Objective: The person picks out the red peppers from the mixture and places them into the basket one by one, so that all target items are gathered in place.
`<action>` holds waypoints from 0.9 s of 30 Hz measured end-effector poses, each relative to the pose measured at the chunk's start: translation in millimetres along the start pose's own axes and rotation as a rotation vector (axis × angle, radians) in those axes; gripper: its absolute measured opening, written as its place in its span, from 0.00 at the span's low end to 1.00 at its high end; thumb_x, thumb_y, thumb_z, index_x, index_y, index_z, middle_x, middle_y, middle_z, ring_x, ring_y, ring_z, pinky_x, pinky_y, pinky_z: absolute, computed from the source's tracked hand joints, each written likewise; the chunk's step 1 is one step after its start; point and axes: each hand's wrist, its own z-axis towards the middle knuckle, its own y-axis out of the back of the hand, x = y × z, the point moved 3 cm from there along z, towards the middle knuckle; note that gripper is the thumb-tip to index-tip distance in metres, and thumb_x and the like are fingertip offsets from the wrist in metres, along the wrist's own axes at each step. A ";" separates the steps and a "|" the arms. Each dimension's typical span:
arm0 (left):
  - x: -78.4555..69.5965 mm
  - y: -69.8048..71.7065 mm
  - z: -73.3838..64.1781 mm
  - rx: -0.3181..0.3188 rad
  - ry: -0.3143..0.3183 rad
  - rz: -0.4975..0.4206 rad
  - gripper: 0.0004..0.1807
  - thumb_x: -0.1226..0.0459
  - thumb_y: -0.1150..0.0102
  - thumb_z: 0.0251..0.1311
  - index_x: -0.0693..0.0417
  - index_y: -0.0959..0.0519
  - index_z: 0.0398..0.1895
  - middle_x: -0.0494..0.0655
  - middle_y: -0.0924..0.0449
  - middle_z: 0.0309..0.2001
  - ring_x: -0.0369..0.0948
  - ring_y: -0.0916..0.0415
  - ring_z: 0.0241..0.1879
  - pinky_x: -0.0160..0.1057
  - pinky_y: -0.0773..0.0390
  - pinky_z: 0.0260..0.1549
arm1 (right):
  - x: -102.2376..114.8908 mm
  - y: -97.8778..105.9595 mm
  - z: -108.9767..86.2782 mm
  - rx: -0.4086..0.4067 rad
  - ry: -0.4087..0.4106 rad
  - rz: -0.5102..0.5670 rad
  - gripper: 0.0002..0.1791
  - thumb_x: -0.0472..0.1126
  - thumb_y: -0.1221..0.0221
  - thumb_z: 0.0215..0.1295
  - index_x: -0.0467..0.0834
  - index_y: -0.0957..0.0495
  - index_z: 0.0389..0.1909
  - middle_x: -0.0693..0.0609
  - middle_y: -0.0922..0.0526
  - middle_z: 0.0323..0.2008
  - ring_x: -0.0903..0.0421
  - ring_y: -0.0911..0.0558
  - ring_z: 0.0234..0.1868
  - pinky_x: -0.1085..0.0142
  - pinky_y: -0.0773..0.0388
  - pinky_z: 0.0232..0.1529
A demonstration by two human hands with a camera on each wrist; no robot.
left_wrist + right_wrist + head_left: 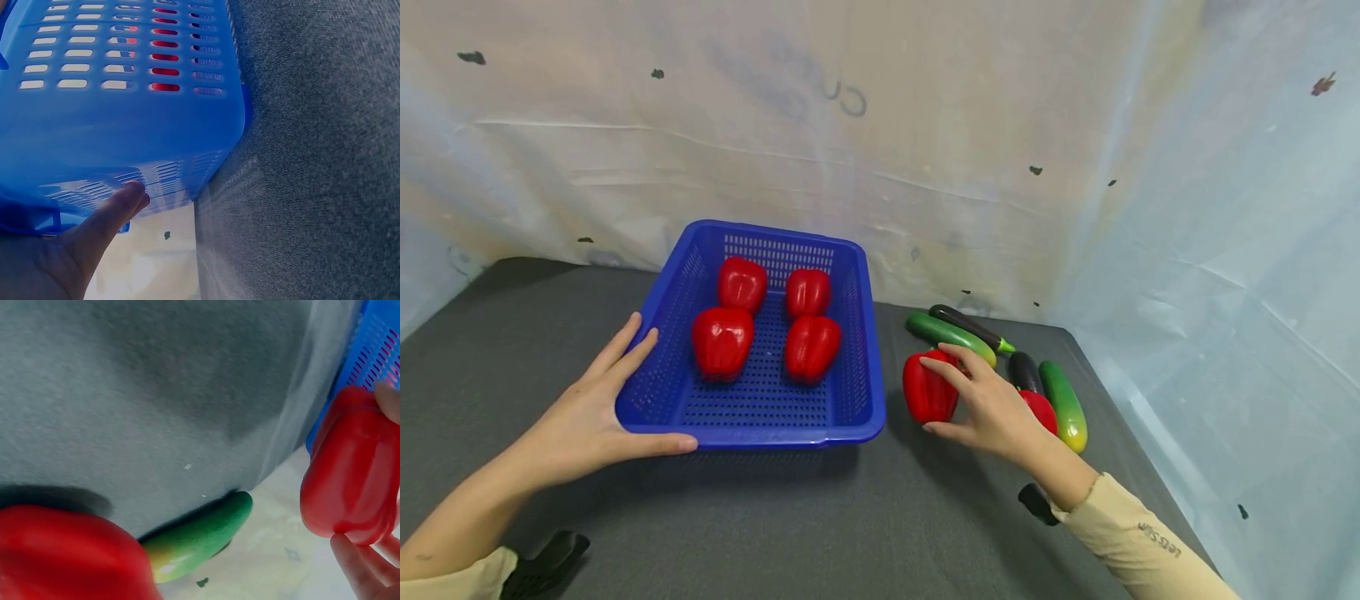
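Pepper (pixel 921 396), pinched in the right hand (pixel 992 410), looks light, firm and slick, best held round its broad sides; the left hand (pixel 591 412) spreads against the basket (pixel 760 437)

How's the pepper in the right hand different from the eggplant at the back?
The pepper is red; the eggplant is dark with a green end. The pepper is chunky, the eggplant long and slim. The right hand grips the pepper; the eggplant lies on the table. Both are outside the basket.
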 end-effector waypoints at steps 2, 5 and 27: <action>-0.1 -0.1 -0.1 -0.002 -0.003 -0.003 0.69 0.45 0.25 0.40 0.46 0.65 0.77 0.43 0.82 0.76 0.71 0.67 0.71 0.80 0.47 0.48 | 0.5 2.9 3.2 -0.027 0.008 0.009 0.44 0.53 0.26 0.45 0.51 0.32 0.65 0.44 0.33 0.65 0.48 0.27 0.59 0.57 0.17 0.43; -0.5 -0.1 -0.2 -0.005 -0.005 -0.007 0.69 0.45 0.25 0.40 0.47 0.65 0.77 0.44 0.81 0.77 0.71 0.67 0.71 0.80 0.47 0.48 | 0.4 6.8 7.5 -0.066 0.016 0.015 0.44 0.54 0.26 0.45 0.50 0.32 0.65 0.44 0.34 0.65 0.46 0.28 0.60 0.56 0.17 0.44; -2.4 0.6 -1.4 -0.007 -0.015 -0.005 0.68 0.46 0.25 0.40 0.48 0.64 0.77 0.44 0.80 0.77 0.70 0.65 0.71 0.79 0.45 0.47 | 5.6 23.8 29.0 -0.175 0.032 0.060 0.45 0.53 0.25 0.44 0.48 0.32 0.65 0.42 0.33 0.65 0.46 0.26 0.59 0.54 0.18 0.45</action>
